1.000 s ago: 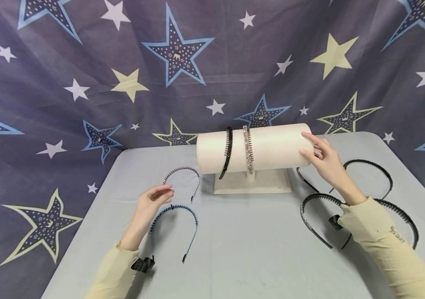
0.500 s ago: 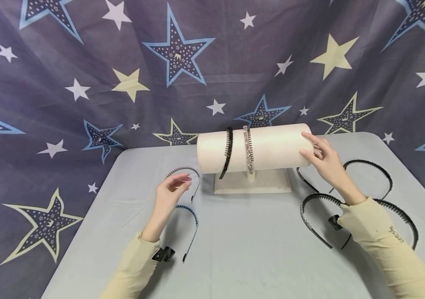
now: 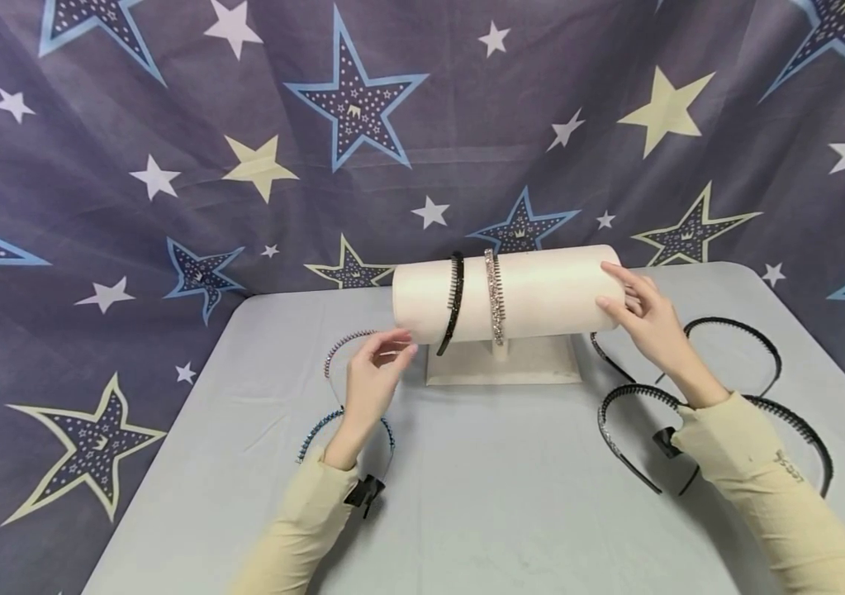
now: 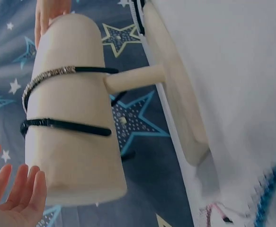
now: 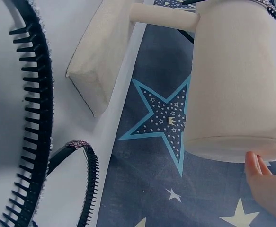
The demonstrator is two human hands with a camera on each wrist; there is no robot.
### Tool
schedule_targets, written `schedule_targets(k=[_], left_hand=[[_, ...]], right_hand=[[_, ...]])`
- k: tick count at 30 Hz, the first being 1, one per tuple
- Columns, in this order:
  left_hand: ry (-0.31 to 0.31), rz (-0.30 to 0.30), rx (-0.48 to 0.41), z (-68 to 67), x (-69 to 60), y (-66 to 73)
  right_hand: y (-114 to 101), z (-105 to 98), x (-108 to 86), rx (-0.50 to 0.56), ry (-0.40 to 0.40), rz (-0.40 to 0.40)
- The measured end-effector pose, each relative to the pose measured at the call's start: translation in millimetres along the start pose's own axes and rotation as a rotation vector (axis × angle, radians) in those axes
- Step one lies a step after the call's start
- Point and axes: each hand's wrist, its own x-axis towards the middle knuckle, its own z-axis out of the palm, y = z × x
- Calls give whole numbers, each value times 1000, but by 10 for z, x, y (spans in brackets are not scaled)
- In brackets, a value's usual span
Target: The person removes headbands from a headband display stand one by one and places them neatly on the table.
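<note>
A white cylindrical headband display stand (image 3: pixel 552 289) stands at the back of the table. A black headband (image 3: pixel 455 297) and a rhinestone headband (image 3: pixel 494 293) sit around its roll. My right hand (image 3: pixel 648 318) holds the roll's right end, thumb in front and fingers at the rim. My left hand (image 3: pixel 373 372) is at the roll's lower left edge with loosely bent fingers and nothing in its grasp; whether the fingertips touch the roll is unclear. Below and behind that hand lie a blue headband (image 3: pixel 310 434) and a pinkish headband (image 3: pixel 333 351), each partly hidden by it.
On the right, under and around my right forearm, lie several dark headbands, among them one with a sparkly side (image 3: pixel 604 421) and a toothed black one (image 3: pixel 771 347). The grey-blue tablecloth (image 3: pixel 496 487) meets a star-patterned curtain (image 3: pixel 452 99) behind the stand.
My left hand has moved right and away from me, from beside the blue headband to the roll's left end. The right hand and the stand have stayed in place.
</note>
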Motion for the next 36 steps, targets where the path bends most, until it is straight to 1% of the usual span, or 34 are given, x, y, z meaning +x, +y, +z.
schedule_targets(k=[5, 8, 11, 13, 17, 20, 21, 25, 27, 30, 36], left_hand=[[30, 108, -11, 139, -4, 26], [49, 151, -11, 215, 0, 14], [67, 178, 7, 301, 39, -104], [79, 178, 37, 360, 67, -192], [117, 201, 69, 459, 95, -228], [153, 243, 78, 521, 111, -231], [162, 259, 90, 543, 126, -273], [204, 302, 126, 609, 149, -276], [223, 315, 154, 635, 160, -268], [246, 318, 189, 673, 180, -266], [284, 292, 251, 724, 204, -270]], right_hand=[[-35, 4, -1, 0, 3, -5], [-127, 12, -11, 9, 5, -9], [-233, 19, -30, 11, 4, -8], [-272, 21, -38, 5, 4, -5], [-129, 12, -18, 8, 5, -8], [-7, 7, 1, 23, 5, -11], [-7, 7, 1, 25, 5, -11], [-5, 3, 4, 37, 3, -11], [-2, 0, 7, 40, 2, -12], [-5, 0, 12, 48, 2, -15], [-15, 2, 13, 52, 3, -9]])
